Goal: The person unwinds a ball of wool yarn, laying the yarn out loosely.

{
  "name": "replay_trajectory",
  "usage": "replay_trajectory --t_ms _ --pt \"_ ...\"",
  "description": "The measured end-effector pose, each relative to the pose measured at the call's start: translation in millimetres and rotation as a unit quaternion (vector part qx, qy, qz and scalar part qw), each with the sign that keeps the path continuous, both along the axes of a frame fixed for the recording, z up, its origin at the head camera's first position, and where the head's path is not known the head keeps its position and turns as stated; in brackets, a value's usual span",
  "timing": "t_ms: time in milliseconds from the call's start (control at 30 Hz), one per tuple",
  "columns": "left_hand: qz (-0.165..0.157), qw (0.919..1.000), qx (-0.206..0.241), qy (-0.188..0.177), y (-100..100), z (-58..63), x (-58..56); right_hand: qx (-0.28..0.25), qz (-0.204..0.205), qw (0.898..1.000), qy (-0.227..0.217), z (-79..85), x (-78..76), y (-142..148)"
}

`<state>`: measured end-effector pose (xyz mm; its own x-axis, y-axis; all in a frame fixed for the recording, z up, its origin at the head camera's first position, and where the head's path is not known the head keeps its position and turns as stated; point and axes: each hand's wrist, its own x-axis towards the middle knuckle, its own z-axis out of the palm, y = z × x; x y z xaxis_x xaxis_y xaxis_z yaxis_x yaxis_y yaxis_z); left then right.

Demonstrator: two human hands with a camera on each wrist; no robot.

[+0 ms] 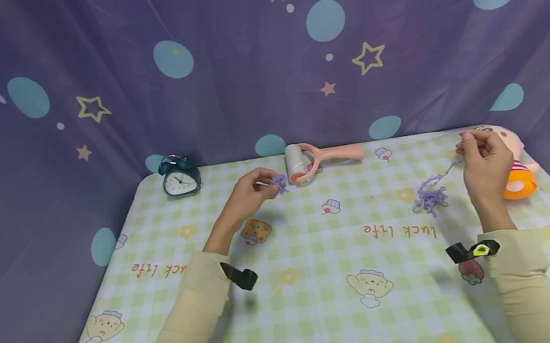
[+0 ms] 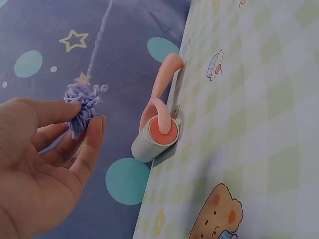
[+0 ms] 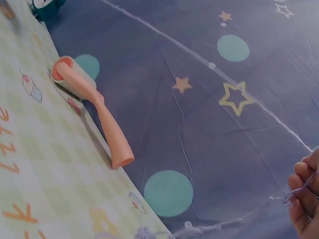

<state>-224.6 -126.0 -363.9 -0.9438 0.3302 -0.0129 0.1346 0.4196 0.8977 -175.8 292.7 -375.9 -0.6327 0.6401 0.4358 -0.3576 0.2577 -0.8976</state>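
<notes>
Left hand (image 1: 248,193): pinched yarn ball (image 1: 279,183), 12 o'clock.
Right hand (image 1: 483,159): pinched strand (image 1: 448,168); tangle (image 1: 429,198) dangled.
Advice: keep strand taut.

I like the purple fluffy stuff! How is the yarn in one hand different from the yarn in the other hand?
The yarn ball is small and tight, pinched in the left hand. The loose yarn bunch is bigger and messy, hanging on a strand below the right hand, down by the tablecloth. Both are the same light purple.
</notes>
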Motion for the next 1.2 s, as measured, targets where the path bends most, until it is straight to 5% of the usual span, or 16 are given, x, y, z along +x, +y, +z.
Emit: replay_trajectory --t_ms 767,967,1200 --pt "0.118 0.9914 0.035 -0.044 0.2 1.7 -0.7 -0.04 -0.073 0.996 -0.034 -1.2 13.4 28.9" --pt "0.114 0.9918 0.03 -0.05 -2.1 1.6 0.1 -0.021 -0.087 0.995 -0.042 -1.7 15.1 32.6" --pt "0.108 0.9925 0.019 -0.055 -5.7 2.1 -0.5 -0.071 -0.094 0.993 -0.012 4.9 19.3 38.3"
